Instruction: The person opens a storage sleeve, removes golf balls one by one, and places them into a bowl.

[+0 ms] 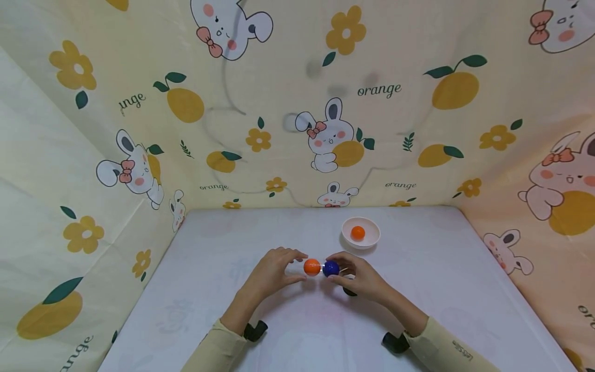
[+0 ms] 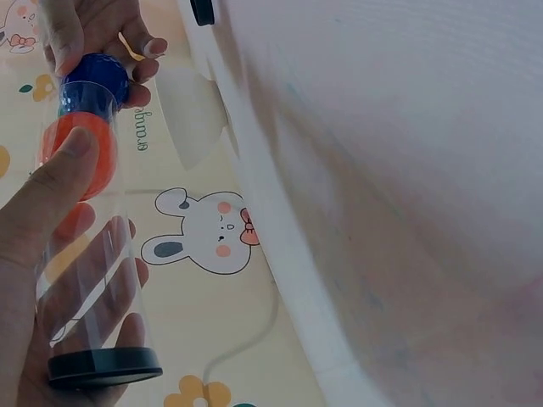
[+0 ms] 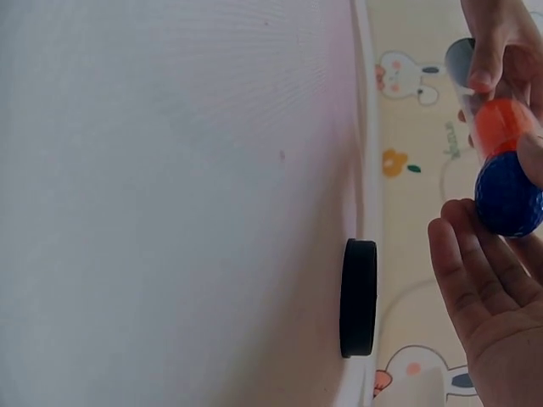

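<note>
My left hand (image 1: 273, 271) grips a clear tube (image 2: 93, 271) between thumb and fingers. A black cap (image 2: 105, 367) closes the tube's near end in the left wrist view. Inside, close to the other end, sits an orange ball (image 1: 312, 267), seen under my left thumb. At the tube's uncapped mouth is a textured blue ball (image 3: 509, 195), which my right hand (image 1: 361, 278) pinches between thumb and fingers. Part of the blue ball shows within the tube's rim in the left wrist view. The tube lies roughly level between both hands in the head view.
A loose black cap (image 3: 359, 297) rests on the white-covered table (image 1: 307, 330), partly hidden under my right hand in the head view. Behind the hands, a small white bowl (image 1: 373, 235) holds another orange ball (image 1: 358, 233). Printed cloth walls (image 1: 279, 67) rise around the table.
</note>
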Demonstrator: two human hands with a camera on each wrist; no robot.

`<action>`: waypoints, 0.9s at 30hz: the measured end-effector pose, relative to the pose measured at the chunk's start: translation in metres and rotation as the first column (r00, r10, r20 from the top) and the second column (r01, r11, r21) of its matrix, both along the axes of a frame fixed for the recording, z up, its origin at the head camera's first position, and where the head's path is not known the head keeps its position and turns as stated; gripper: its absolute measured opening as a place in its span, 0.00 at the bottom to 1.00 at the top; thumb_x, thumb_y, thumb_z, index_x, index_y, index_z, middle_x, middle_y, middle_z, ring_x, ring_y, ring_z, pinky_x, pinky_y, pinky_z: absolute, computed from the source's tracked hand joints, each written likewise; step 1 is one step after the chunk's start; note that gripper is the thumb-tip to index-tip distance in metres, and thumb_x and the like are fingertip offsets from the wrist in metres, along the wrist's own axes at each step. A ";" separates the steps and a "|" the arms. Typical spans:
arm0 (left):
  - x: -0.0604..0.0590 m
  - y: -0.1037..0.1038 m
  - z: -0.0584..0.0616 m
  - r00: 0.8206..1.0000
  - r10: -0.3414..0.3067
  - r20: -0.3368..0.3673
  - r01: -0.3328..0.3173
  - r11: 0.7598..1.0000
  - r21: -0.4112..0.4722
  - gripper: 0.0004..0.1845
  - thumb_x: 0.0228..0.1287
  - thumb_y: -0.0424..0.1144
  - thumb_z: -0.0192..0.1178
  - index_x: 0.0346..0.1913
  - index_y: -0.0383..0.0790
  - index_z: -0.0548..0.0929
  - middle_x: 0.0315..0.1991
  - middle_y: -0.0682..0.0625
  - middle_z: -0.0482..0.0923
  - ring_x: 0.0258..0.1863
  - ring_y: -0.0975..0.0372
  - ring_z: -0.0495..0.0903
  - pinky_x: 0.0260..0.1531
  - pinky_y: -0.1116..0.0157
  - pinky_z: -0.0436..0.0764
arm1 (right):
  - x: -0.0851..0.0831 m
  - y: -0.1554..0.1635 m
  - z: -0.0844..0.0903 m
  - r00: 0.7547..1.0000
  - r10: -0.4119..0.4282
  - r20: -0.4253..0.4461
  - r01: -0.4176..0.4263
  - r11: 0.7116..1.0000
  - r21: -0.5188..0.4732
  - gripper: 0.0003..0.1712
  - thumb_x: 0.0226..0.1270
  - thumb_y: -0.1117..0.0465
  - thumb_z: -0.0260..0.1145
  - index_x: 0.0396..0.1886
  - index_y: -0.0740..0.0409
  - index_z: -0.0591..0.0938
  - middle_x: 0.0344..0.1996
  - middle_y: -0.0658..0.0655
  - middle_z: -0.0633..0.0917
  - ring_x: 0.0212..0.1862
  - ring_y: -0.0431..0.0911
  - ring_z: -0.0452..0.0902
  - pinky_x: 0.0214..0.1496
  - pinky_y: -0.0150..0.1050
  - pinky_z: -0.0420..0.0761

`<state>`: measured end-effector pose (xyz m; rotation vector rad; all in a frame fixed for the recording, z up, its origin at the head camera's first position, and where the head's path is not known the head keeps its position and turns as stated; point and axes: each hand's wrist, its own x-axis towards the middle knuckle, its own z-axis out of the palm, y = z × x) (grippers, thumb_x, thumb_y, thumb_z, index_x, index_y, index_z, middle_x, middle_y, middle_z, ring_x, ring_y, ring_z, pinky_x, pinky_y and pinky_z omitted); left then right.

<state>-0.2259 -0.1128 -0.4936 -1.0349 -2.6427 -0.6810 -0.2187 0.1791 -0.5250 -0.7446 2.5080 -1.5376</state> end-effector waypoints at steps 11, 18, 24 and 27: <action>-0.001 0.000 -0.001 0.999 0.012 0.036 -0.013 1.000 0.018 0.27 0.58 0.46 0.83 0.60 0.47 0.88 0.47 0.54 0.90 0.47 0.56 0.87 0.52 0.56 0.86 | -0.005 0.014 0.009 0.996 -0.082 -0.015 0.083 0.996 0.042 0.26 0.71 0.57 0.78 0.65 0.54 0.82 0.55 0.53 0.88 0.54 0.48 0.84 0.60 0.45 0.87; 0.000 0.000 0.001 0.999 0.020 0.037 -0.020 1.000 0.000 0.27 0.58 0.46 0.83 0.60 0.48 0.88 0.47 0.55 0.90 0.47 0.56 0.87 0.53 0.56 0.86 | -0.015 0.027 0.015 0.988 -0.131 -0.079 0.135 0.989 0.056 0.29 0.69 0.54 0.79 0.65 0.55 0.82 0.53 0.52 0.88 0.52 0.47 0.84 0.58 0.44 0.87; 0.000 0.000 0.001 1.000 0.008 0.014 -0.008 1.000 0.004 0.27 0.58 0.47 0.83 0.60 0.46 0.88 0.47 0.54 0.90 0.46 0.55 0.87 0.51 0.56 0.86 | -0.024 0.038 0.015 0.978 -0.178 -0.106 0.186 0.980 0.066 0.27 0.70 0.54 0.79 0.64 0.56 0.82 0.51 0.52 0.89 0.49 0.47 0.84 0.56 0.42 0.87; 0.001 0.001 0.001 1.000 0.011 0.019 -0.011 1.000 -0.001 0.28 0.58 0.47 0.83 0.60 0.46 0.87 0.48 0.54 0.90 0.46 0.56 0.87 0.51 0.57 0.85 | -0.030 0.043 0.014 0.968 -0.218 -0.121 0.229 0.969 0.090 0.27 0.69 0.55 0.80 0.63 0.57 0.82 0.49 0.54 0.88 0.48 0.47 0.84 0.55 0.46 0.87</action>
